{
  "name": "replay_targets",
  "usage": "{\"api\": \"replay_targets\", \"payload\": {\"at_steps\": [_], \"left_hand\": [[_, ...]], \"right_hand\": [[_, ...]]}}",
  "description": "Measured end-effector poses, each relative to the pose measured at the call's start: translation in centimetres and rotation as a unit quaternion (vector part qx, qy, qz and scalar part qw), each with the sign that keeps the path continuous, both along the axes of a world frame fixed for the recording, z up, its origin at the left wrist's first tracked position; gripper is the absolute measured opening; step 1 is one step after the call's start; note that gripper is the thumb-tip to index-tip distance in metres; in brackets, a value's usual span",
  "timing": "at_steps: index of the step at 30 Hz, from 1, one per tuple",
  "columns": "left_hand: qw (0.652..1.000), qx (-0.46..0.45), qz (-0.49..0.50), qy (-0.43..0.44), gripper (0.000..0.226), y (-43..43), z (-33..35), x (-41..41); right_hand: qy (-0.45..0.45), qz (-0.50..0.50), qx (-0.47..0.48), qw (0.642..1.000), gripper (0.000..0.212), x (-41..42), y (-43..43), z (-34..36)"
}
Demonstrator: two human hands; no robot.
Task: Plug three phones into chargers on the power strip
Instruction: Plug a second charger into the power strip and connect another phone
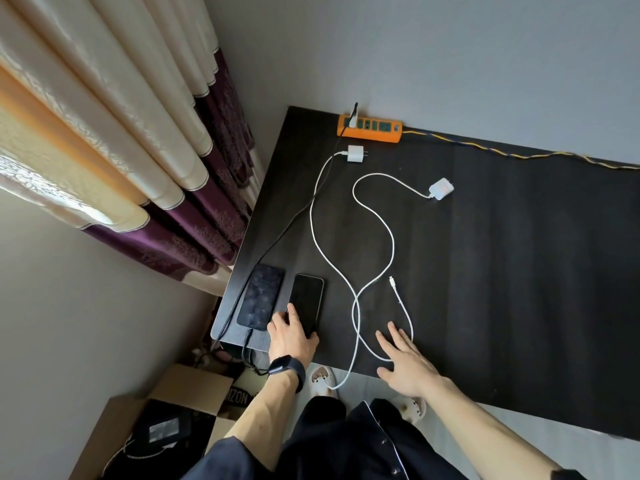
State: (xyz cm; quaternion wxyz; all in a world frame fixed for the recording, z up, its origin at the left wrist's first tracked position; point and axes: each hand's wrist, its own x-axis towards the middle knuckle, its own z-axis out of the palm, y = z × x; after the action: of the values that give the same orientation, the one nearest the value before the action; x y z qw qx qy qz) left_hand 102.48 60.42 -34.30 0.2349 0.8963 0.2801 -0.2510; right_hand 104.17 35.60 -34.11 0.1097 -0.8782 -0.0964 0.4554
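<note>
My left grip [292, 336] is curled round the near end of the second phone [307, 299], which lies flat on the tabletop [519, 271] just beside the first phone [261, 296]. My right grip [407, 363] is spread wide and holds nothing. It is over a loop of the white cable [393, 244], whose free plug [391, 279] lies just beyond my fingertips.

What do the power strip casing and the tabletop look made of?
The power strip looks like orange moulded plastic: even colour, smooth casing. The table looks like dark wood or wood-look laminate, matte, with faint grain streaks; which, I cannot tell.
</note>
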Motion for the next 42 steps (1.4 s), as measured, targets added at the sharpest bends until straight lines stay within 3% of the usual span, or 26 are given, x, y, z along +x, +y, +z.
{"api": "replay_targets", "payload": {"at_steps": [7, 12, 22, 27, 34, 37, 42], "left_hand": [[0.999, 0.017, -0.017, -0.022, 0.081, -0.1, 0.3, 0.3], [0.996, 0.015, -0.037, -0.078, 0.07, 0.7, 0.8, 4.3], [0.974, 0.06, -0.108, -0.19, 0.077, 0.5, -2.7, 19.7], [0.935, 0.117, -0.215, -0.256, 0.071, -0.7, -5.9, 24.1], [0.926, 0.139, -0.22, -0.274, 0.068, -1.8, -8.8, 26.2], [0.923, 0.148, -0.226, -0.273, 0.068, -1.8, -8.9, 26.2], [0.907, 0.17, -0.257, -0.287, 0.064, -2.0, -7.7, 26.2]], "right_hand": [[-0.005, -0.025, 0.017, 1.0, 0.072, 0.4, 0.3, 0.8], [-0.021, -0.115, 0.061, 0.991, 0.058, 3.5, 0.6, 2.5], [-0.195, -0.193, 0.198, 0.941, 0.04, 22.8, 4.0, 3.5], [-0.298, -0.138, 0.204, 0.922, 0.044, 32.8, 6.7, 1.7], [-0.384, 0.05, 0.093, 0.917, 0.071, 43.1, 11.2, -1.7], [-0.388, 0.101, 0.026, 0.916, 0.067, 44.9, 12.3, -3.0], [-0.43, 0.129, 0.024, 0.893, 0.052, 45.1, 10.7, -3.5]]}}
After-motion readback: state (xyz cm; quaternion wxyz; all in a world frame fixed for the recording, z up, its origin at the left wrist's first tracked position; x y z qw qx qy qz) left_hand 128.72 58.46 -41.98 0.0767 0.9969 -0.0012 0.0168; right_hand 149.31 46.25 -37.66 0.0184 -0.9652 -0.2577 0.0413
